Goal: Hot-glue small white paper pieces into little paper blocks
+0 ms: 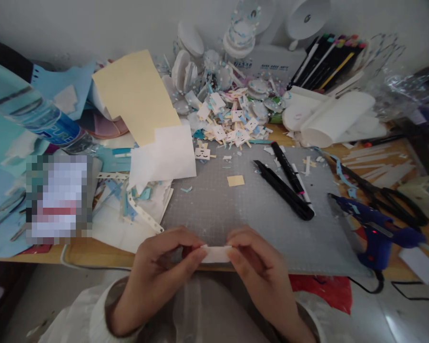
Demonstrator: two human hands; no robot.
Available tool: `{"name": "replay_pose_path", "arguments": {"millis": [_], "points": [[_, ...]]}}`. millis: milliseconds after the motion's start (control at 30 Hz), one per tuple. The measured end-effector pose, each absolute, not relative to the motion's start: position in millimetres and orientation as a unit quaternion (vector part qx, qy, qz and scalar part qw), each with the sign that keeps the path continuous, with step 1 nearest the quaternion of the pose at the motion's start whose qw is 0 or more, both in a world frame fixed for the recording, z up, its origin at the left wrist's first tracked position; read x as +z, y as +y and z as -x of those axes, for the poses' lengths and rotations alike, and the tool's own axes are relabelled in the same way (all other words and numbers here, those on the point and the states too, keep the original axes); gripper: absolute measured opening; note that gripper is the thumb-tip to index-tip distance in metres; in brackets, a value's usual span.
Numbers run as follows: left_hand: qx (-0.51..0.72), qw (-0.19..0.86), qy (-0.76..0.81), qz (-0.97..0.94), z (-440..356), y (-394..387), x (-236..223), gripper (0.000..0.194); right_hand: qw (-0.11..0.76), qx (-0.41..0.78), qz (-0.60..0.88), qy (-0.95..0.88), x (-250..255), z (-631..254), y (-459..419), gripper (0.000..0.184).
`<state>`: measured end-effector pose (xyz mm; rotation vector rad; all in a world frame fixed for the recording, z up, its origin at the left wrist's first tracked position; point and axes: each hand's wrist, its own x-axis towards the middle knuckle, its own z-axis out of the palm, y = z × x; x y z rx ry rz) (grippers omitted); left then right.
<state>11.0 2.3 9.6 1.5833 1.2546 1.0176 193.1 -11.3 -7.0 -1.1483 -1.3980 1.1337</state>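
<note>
A small white strip of paper (216, 255) is stretched between my two hands at the table's front edge. My left hand (171, 267) pinches its left end between thumb and fingers, while my right hand (255, 262) pinches the right end. Beyond them on the grey cutting mat (207, 209) lies a small yellow paper piece (235, 180). A black utility knife (284, 190) and a black marker (288, 166) rest to the right of it. Farther back sits a pile of small paper figures with drawn faces (232, 124).
On the right lie a blue glue gun (375, 233) with a red light and black-handled scissors (393, 200). White paper (168, 157), yellow paper (136, 95) and a water bottle (53, 124) occupy the left. Markers (329, 62) stand at the back right beside a white paper roll (338, 119).
</note>
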Motion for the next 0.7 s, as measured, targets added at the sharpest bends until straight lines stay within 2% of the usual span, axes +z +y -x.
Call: {"name": "replay_pose_path", "arguments": {"millis": [167, 400, 567, 700], "points": [[0.419, 0.521, 0.536, -0.515, -12, 10, 4, 0.009, 0.441, 0.518, 0.482, -0.552, -10, -195, -12, 0.021], [0.386, 0.584, 0.554, -0.451, -14, 13, -1, 0.009, 0.391, 0.530, 0.487, -0.574, -15, -197, -14, 0.028], [0.316, 0.565, 0.568, -0.508, -6, 30, -1, 0.015, 0.380, 0.461, 0.545, -0.588, -20, -225, -19, 0.040], [0.250, 0.482, 0.557, -0.628, -6, 50, -9, 0.023, 0.387, 0.369, 0.601, -0.594, -27, -254, -29, 0.043]]}}
